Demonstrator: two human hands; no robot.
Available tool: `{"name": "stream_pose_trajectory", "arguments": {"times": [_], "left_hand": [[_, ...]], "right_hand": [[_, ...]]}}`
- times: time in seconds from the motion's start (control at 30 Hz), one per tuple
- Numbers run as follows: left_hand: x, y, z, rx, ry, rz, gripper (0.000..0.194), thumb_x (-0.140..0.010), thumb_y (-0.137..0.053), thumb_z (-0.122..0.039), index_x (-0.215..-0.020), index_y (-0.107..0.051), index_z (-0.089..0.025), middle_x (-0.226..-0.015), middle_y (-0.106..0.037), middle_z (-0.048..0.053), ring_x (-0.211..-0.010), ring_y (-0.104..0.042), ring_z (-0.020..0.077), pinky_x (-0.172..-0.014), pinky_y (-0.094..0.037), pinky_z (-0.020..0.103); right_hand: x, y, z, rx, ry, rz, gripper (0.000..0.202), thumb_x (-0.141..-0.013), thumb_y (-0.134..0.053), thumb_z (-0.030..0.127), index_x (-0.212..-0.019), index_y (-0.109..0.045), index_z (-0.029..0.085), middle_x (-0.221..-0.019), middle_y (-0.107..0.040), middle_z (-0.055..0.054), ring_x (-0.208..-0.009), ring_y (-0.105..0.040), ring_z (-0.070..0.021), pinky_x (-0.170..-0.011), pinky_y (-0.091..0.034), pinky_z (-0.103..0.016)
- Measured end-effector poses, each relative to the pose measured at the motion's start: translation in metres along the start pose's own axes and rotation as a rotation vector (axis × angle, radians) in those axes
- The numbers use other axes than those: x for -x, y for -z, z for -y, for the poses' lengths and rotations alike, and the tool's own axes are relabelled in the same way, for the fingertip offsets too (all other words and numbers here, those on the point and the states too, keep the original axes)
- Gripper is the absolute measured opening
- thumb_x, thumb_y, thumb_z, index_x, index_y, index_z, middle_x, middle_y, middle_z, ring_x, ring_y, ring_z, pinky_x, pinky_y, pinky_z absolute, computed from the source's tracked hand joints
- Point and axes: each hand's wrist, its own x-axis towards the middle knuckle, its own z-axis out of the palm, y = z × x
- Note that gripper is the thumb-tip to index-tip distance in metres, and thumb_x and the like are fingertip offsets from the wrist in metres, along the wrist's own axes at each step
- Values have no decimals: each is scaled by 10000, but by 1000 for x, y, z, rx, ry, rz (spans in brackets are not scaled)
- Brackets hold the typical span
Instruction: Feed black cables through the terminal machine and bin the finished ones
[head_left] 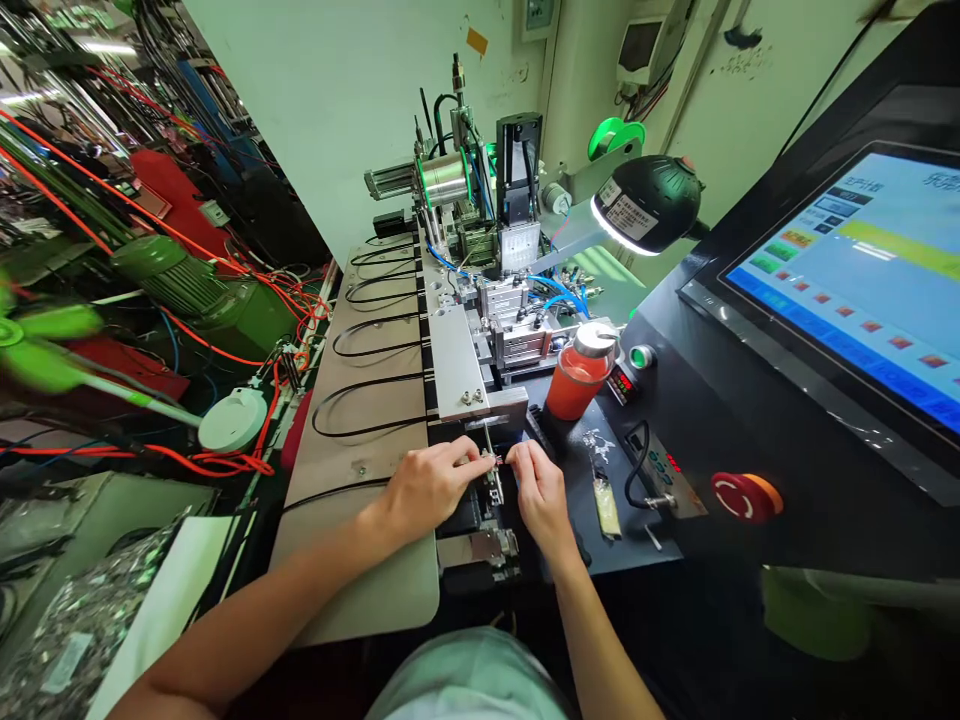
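Observation:
My left hand [433, 483] reaches in over the beige board [352, 540], its thumb and forefinger closed together at a small metal fixture [495, 490]. From the other side my right hand [538, 488] meets it there, fingertips pinched a short way from the left ones. Whatever sits between the fingers is too small to make out. One black cable [337, 492] runs along the board and disappears under my left hand. Just beyond the fingers is a flat metal plate [454, 360] of the machine.
Several looped black cables [367, 350] lie on the board. On the right stand a red-orange jar [576, 380], a glue-stained packet [607, 507], a red emergency-stop button [746, 497] and a screen [862, 260]. A lit lamp [645, 205] hangs behind; a green fan [45, 335] is at left.

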Motion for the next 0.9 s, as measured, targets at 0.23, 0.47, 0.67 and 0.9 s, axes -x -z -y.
{"name": "stream_pose_trajectory", "arguments": {"times": [0.23,0.47,0.67,0.9], "left_hand": [[3,-4,2,52,213,53,228,-962,-421,-254,-917,-634,-185,-885,-617,21,-738,-620,133,-664,-473,233],[2,-9,-2,-20,193,56,239,-958,-403,-227,-852,-612,-178,-861,-593,20,-685,-593,125,-626,-452,228],[4,16,13,194,219,66,227,-941,-452,-258,-1035,-654,-216,-980,-660,34,-826,-637,146,-742,-481,239],[95,101,96,259,537,160,520,-927,-369,-562,-710,-659,-190,-616,-622,-73,-612,-555,79,-627,-428,159]], "right_hand": [[12,12,13,260,296,18,264,-938,-409,122,-1043,-641,192,-927,-649,-82,-876,-572,-204,-768,-489,-356],[22,37,16,295,202,-262,199,-953,-455,174,-1024,-640,187,-759,-639,-28,-688,-599,-161,-650,-477,-283],[38,54,36,112,22,-341,146,-915,-566,322,-935,-666,217,-624,-572,13,-500,-526,-127,-452,-414,-219],[46,67,36,5,-29,-221,235,-912,-543,389,-830,-688,223,-483,-492,32,-387,-471,-118,-365,-366,-203]]}}
